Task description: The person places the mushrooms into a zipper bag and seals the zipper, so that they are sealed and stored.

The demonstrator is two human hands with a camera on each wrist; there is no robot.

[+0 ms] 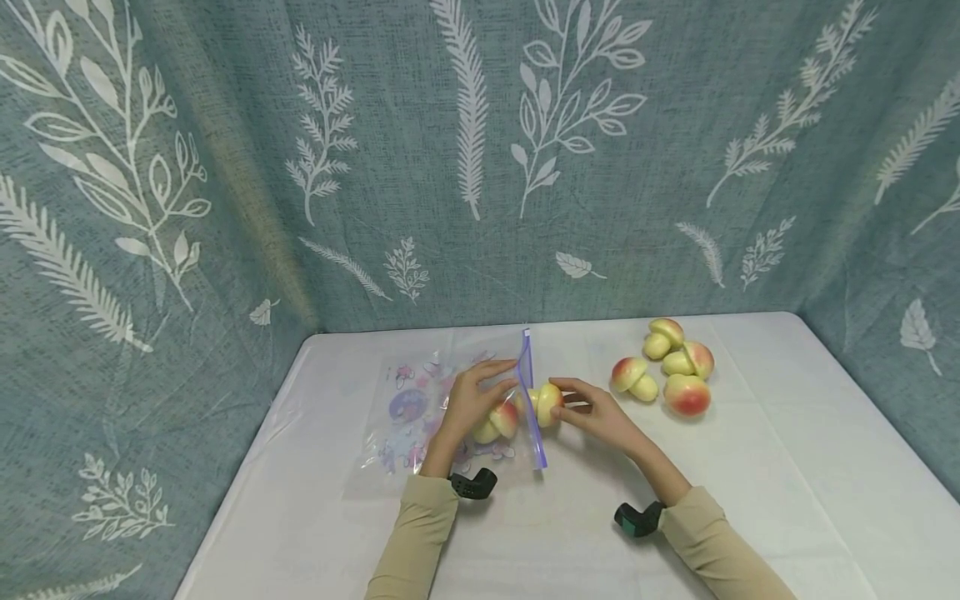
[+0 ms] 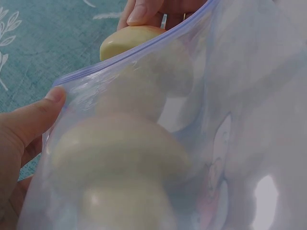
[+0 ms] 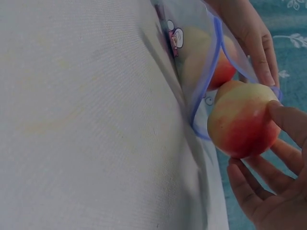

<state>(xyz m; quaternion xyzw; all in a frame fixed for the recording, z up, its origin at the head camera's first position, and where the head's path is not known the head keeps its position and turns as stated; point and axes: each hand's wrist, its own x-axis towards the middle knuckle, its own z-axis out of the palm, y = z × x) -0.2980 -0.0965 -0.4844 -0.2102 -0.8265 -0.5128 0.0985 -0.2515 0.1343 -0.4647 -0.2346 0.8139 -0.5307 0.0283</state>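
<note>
A clear zip bag (image 1: 442, 462) with cartoon prints and a purple zip edge (image 1: 537, 450) lies on the white table. My left hand (image 1: 472, 400) pinches the bag's rim beside the zip, holding the mouth apart, as the right wrist view shows. One yellow and red toy mushroom (image 1: 498, 422) is inside, seen through the plastic. At the mouth, my right hand (image 1: 600, 417) grips another toy mushroom (image 3: 244, 120) by its red cap, fingers and thumb around it. Its stem points into the opening; the cap is still outside the rim.
To the right lie several more toy mushrooms: one apart on the left (image 1: 633, 379), one at the back (image 1: 664, 337), one at the right (image 1: 690, 360) and one showing its red cap (image 1: 687, 396). A leaf-patterned curtain (image 1: 525, 267) stands behind the white table (image 1: 750, 500).
</note>
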